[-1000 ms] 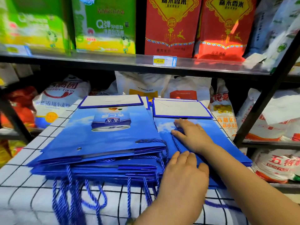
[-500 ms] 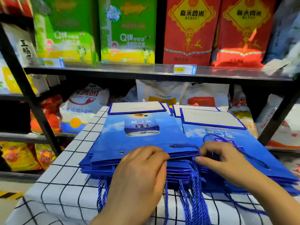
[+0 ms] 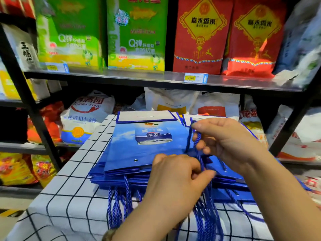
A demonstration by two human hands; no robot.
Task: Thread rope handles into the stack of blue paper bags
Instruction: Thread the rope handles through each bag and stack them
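Shop shelves crowd close behind the tabletop, which wears a white cloth with a black grid.

My right hand is raised above the bags. Its fingers are curled, and thumb and forefinger pinch a blue rope near its upper end. I judge I hold it high so the strand hangs free and I can find its tip. My left hand is lower, at the near edge of the pile. Its thumb and fingers are closed on what looks like the same rope further down, probably to steady it and steer it toward a hole. My hands cover that part, so I cannot tell whether the end has gone through anything.

Under them the stack of blue bags lies flat with its mouths toward me, which puts the punched edge within reach. One metal-ringed hole shows on the top bag, just left of my left hand, with no rope in it. A second stack lies close on the right, partly under my right wrist. Handles from bags lower down spill over the near edge, so those seem done.

Beyond, a metal shelf carries green packets and red packets, with a price tag on its lip. White sacks sit beneath it.
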